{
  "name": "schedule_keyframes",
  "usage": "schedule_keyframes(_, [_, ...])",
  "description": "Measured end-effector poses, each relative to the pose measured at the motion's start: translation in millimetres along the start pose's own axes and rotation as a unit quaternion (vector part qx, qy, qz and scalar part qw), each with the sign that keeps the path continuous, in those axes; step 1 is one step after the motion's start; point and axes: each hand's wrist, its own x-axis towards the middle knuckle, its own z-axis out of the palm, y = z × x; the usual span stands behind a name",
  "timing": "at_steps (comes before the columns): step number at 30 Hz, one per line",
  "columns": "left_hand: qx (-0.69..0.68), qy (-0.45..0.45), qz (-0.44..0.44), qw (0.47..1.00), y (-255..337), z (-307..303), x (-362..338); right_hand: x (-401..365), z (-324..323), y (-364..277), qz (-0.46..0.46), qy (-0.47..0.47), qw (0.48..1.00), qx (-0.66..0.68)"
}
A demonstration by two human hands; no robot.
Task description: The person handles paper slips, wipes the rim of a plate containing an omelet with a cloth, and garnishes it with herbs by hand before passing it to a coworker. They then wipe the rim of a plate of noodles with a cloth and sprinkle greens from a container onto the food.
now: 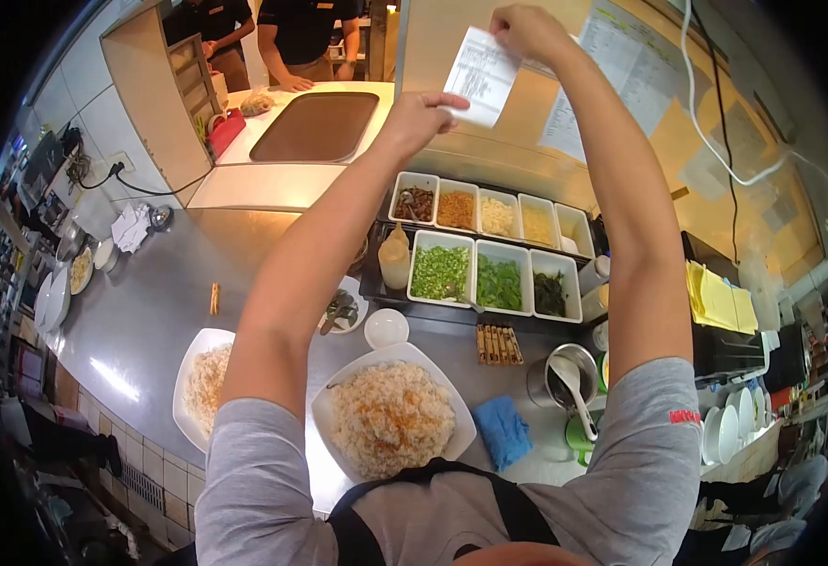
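Note:
Both my arms are raised to a printed paper slip (484,77) in front of the wall above the food containers. My right hand (531,34) is closed on the slip's upper right corner. At its lower left edge, my left hand (421,123) pinches the paper, the index finger lying across the print. Below my arms, a white square bowl heaped with rice (393,415) stands close to my body. My left arm partly covers a second bowl of rice (208,382).
White tubs of chopped greens (441,272) and dry toppings (456,209) line the counter's back. A blue cloth (501,432), clothespins (499,345) and a metal pot with a ladle (565,373) lie nearby. Behind the pass, with its brown tray (315,126), stand two people.

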Motion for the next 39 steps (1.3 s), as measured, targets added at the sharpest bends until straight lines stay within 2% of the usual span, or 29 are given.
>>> schedule_keyframes(1, [-0.042,0.006,0.005,0.999,-10,0,17,12,11,8,-0.002,-0.001,1.0,0.003])
schedule_keyframes(3, [-0.055,0.007,0.01,0.998,-22,5,50,30,30,24,0.001,0.135,0.987,-0.09])
schedule_keyframes(5, [-0.115,0.023,0.006,0.993,-18,15,71,36,29,28,0.017,0.128,0.986,-0.107])
schedule_keyframes(7, [-0.118,0.019,0.005,0.993,-19,25,87,40,28,35,0.009,0.148,0.968,-0.201])
schedule_keyframes(9, [-0.122,0.012,0.001,0.992,-22,33,99,46,31,39,0.017,0.147,0.963,-0.226])
schedule_keyframes(11, [-0.128,0.002,-0.026,0.992,-21,38,105,51,34,41,-0.006,0.226,0.943,-0.243])
schedule_keyframes(12, [-0.127,0.001,-0.028,0.991,-25,40,112,51,35,41,-0.005,0.224,0.944,-0.241])
schedule_keyframes(14, [-0.113,0.014,-0.046,0.992,-29,41,125,50,34,39,0.022,0.325,0.923,-0.206])
schedule_keyframes(15, [-0.111,0.014,-0.047,0.993,-30,43,124,51,32,41,0.023,0.326,0.923,-0.204])
schedule_keyframes(17, [-0.13,0.003,-0.03,0.991,-28,44,120,56,26,43,0.119,0.263,0.953,-0.094])
schedule_keyframes(21, [-0.119,-0.02,-0.035,0.992,-17,47,111,56,24,38,0.154,0.295,0.943,-0.013])
schedule_keyframes(23, [-0.117,-0.018,-0.081,0.99,-11,49,97,72,32,54,0.203,0.335,0.918,0.063])
schedule_keyframes(24, [-0.118,-0.015,-0.079,0.99,-11,45,91,71,31,52,0.199,0.336,0.919,0.063])
schedule_keyframes(26, [-0.033,-0.059,-0.11,0.992,-21,36,76,62,26,44,0.249,0.354,0.895,0.106])
schedule_keyframes(28, [0.034,-0.094,-0.074,0.992,-21,22,39,55,26,45,0.243,0.362,0.894,0.106])
schedule_keyframes(30, [0.072,-0.169,-0.101,0.978,1,5,-14,51,21,41,0.219,0.336,0.914,0.068])
schedule_keyframes(32, [0.19,-0.238,0.004,0.953,7,-17,-67,45,6,15,0.188,0.315,0.93,0.033])
schedule_keyframes(33, [0.192,-0.276,0.001,0.942,18,-28,-97,39,-2,-5,0.178,0.271,0.945,0.054])
schedule_keyframes(34, [0.221,-0.317,0.036,0.922,36,-41,-125,38,-11,-27,0.168,0.224,0.957,0.074])
schedule_keyframes(38, [0.247,-0.383,0.053,0.888,60,-91,-215,64,-37,-102,0.112,0.221,0.965,0.086])
schedule_keyframes(39, [0.237,-0.398,0.065,0.884,68,-105,-234,75,-45,-121,0.071,0.215,0.971,0.082])
